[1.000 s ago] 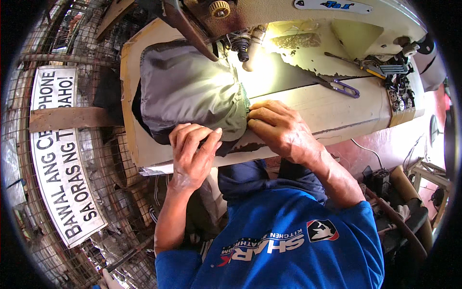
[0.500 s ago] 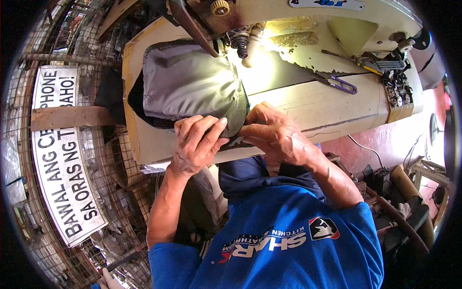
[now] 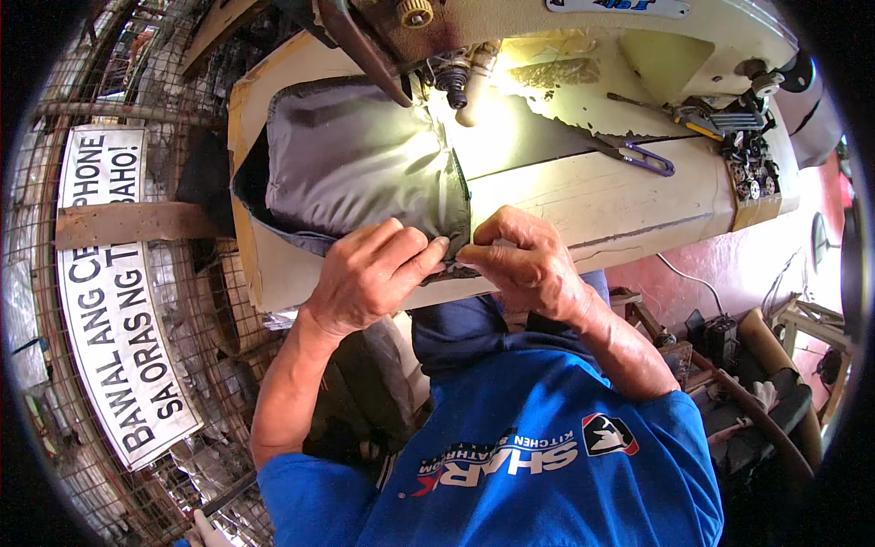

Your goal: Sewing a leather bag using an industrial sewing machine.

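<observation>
A grey cloth piece with a dark edge [image 3: 355,155] lies on the sewing table, its right edge beside the lit needle area of a sewing machine [image 3: 510,46]. My left hand [image 3: 378,273] pinches the near right corner of this cloth, fingers curled over it. Close beside it, my right hand [image 3: 524,260] grips the same corner's edge between thumb and fingers. The fingertips of both hands nearly meet there. Exactly how the cloth is folded under them is hidden.
Purple-handled thread snips [image 3: 643,159] lie on the pale sewing table [image 3: 583,210]. Further right are a yellow-handled tool [image 3: 700,125] and several metal bobbin parts [image 3: 755,169]. At left stands a wire mesh with a white sign [image 3: 118,301]. A cord [image 3: 697,284] hangs beyond the table.
My left hand has shifted slightly and its fingers have curled tighter on the cloth corner. The corner lies flatter, and the cloth's dark left edge has spread a little outward.
</observation>
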`<act>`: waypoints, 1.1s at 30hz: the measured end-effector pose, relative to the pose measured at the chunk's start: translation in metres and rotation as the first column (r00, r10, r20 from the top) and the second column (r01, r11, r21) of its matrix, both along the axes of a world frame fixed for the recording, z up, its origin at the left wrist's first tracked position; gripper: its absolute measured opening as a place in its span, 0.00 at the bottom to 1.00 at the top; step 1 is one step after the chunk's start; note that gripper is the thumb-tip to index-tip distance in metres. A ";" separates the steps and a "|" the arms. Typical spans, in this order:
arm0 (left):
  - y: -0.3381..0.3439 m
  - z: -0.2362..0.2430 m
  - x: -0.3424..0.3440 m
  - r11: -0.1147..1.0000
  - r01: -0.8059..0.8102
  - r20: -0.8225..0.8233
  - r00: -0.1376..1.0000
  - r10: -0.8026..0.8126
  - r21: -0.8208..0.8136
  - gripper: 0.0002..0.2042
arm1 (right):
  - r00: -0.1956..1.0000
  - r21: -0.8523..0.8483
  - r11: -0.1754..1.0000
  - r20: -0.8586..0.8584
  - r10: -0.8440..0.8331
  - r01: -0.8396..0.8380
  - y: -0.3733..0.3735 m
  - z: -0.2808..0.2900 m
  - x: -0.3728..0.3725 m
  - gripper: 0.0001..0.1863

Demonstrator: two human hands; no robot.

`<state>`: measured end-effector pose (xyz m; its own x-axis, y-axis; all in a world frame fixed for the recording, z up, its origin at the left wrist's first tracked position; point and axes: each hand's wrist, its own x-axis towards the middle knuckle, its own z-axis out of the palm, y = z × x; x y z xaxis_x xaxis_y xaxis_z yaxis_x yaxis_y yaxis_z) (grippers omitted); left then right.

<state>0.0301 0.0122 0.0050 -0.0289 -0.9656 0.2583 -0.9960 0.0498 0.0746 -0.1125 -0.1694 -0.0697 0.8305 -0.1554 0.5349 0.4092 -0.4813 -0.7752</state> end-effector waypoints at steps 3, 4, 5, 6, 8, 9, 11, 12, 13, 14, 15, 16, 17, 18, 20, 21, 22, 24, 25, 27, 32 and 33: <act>-0.010 0.014 0.003 0.997 0.075 0.005 0.997 -0.075 0.034 0.16 | 0.996 -0.073 0.996 0.076 -0.052 0.057 0.003 -0.004 -0.002 0.14; -0.015 0.022 0.002 0.996 0.079 0.005 0.997 -0.080 0.031 0.16 | 0.993 -0.093 0.992 0.091 -0.071 0.079 0.003 -0.005 -0.003 0.16; -0.019 0.031 0.001 0.990 0.107 0.016 0.994 -0.109 0.092 0.10 | 0.993 -0.093 0.992 0.091 -0.074 0.082 0.002 -0.006 -0.003 0.16; -0.023 0.035 0.000 0.979 0.133 0.026 0.990 -0.139 0.153 0.04 | 0.994 -0.169 0.983 0.098 -0.056 0.072 0.001 -0.007 -0.004 0.17; -0.027 0.030 -0.008 0.964 0.156 0.046 0.984 -0.169 0.215 0.04 | 0.996 -0.309 0.950 0.091 -0.022 0.049 -0.001 -0.010 -0.007 0.21; -0.029 0.027 -0.011 0.946 0.172 0.066 0.978 -0.198 0.276 0.05 | 0.996 -0.310 0.949 0.090 -0.023 0.050 0.000 -0.011 -0.009 0.21; -0.030 0.024 -0.012 0.953 0.180 0.057 0.978 -0.199 0.244 0.07 | 0.995 -0.360 0.931 0.090 -0.034 0.065 0.001 -0.011 -0.011 0.21; -0.029 0.023 -0.012 0.954 0.152 0.041 0.985 -0.168 0.258 0.07 | 0.995 -0.360 0.930 0.090 -0.036 0.066 0.001 -0.010 -0.011 0.21; -0.027 0.022 -0.012 0.954 0.124 0.025 0.990 -0.135 0.272 0.07 | 0.994 -0.360 0.930 0.098 -0.045 0.078 0.001 -0.010 -0.011 0.21; -0.025 0.021 -0.012 0.954 0.125 0.026 0.990 -0.137 0.272 0.07 | 0.993 -0.359 0.929 0.106 -0.056 0.091 0.001 -0.009 -0.010 0.21; -0.024 0.020 -0.012 0.957 0.107 0.022 0.993 -0.117 0.269 0.07 | 0.993 -0.360 0.928 0.108 -0.057 0.092 0.002 -0.009 -0.011 0.21; -0.023 0.020 -0.011 0.960 0.089 0.018 0.995 -0.097 0.266 0.07 | 0.993 -0.365 0.926 0.104 -0.063 0.097 0.002 -0.009 -0.011 0.21; -0.022 0.020 -0.010 0.960 0.090 0.020 0.995 -0.098 0.265 0.07 | 0.992 -0.370 0.923 0.101 -0.069 0.102 0.002 -0.010 -0.012 0.21; -0.022 0.021 -0.010 0.957 0.103 0.017 0.994 -0.112 0.272 0.06 | 0.992 -0.371 0.923 0.103 -0.070 0.104 0.003 -0.009 -0.012 0.21; -0.023 0.022 -0.011 0.953 0.121 0.016 0.991 -0.131 0.276 0.08 | 0.981 -0.439 0.878 0.065 -0.182 0.192 0.008 -0.008 -0.010 0.23; -0.024 0.023 -0.016 0.978 -0.025 0.001 1.000 0.026 0.205 0.13 | 0.980 -0.440 0.876 0.066 -0.188 0.198 0.009 -0.006 -0.009 0.23; -0.026 0.022 -0.019 0.975 -0.174 -0.027 0.983 0.179 0.136 0.18 | 0.975 -0.461 0.864 0.016 -0.220 0.202 0.010 -0.003 -0.007 0.25; -0.024 0.013 -0.025 0.952 -0.296 -0.031 0.954 0.299 0.080 0.21 | 0.977 -0.490 0.857 -0.042 -0.207 0.160 0.010 0.003 -0.005 0.28; -0.022 0.007 -0.027 0.910 -0.415 -0.046 0.908 0.416 0.023 0.24 | 0.977 -0.489 0.857 -0.041 -0.209 0.163 0.009 0.002 -0.004 0.28; -0.021 0.003 -0.026 0.890 -0.456 -0.123 0.884 0.451 -0.007 0.18 | 0.981 -0.479 0.866 -0.049 -0.186 0.140 0.008 0.001 -0.003 0.29; -0.024 0.009 -0.020 0.870 -0.492 -0.116 0.862 0.493 0.034 0.16 | 0.983 -0.484 0.859 0.026 -0.180 0.170 0.006 0.002 0.000 0.19; -0.024 0.009 -0.019 0.878 -0.474 -0.106 0.872 0.479 0.067 0.17 | 0.984 -0.471 0.866 0.036 -0.176 0.172 0.006 0.002 0.000 0.17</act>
<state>0.0111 -0.0113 0.0138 0.4647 -0.8638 0.1944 -0.8824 -0.4335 0.1829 -0.1124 -0.1639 -0.0679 0.8180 -0.0294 0.5744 0.2799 -0.8520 -0.4424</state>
